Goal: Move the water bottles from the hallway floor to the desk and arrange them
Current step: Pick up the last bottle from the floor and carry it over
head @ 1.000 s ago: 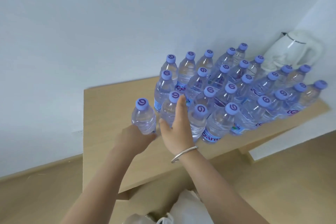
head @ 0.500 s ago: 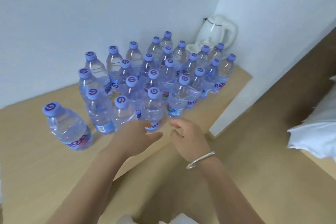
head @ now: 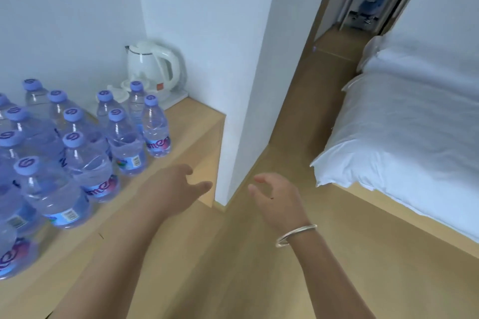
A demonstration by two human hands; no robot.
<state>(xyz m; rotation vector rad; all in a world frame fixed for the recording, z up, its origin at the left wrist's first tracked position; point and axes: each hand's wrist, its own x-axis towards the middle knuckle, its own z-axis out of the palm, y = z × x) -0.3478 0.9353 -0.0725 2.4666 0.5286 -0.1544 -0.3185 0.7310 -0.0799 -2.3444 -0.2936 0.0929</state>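
Empty hands (head: 166, 189) beyond desk (head: 199, 122) edge

White walls (head: 207, 21), wooden floor (head: 259, 254), bed (head: 414, 137)

water bottles (head: 88, 163): clear glossy plastic, matt lilac caps, shiny printed labels | desk (head: 191, 132): pale wood-look top, smooth matt | kettle (head: 153, 67): white glossy plastic | bed cover (head: 414, 124): white cloth, soft, creased | bangle (head: 295, 234): polished metal | floor (head: 259, 267): smooth wood-look
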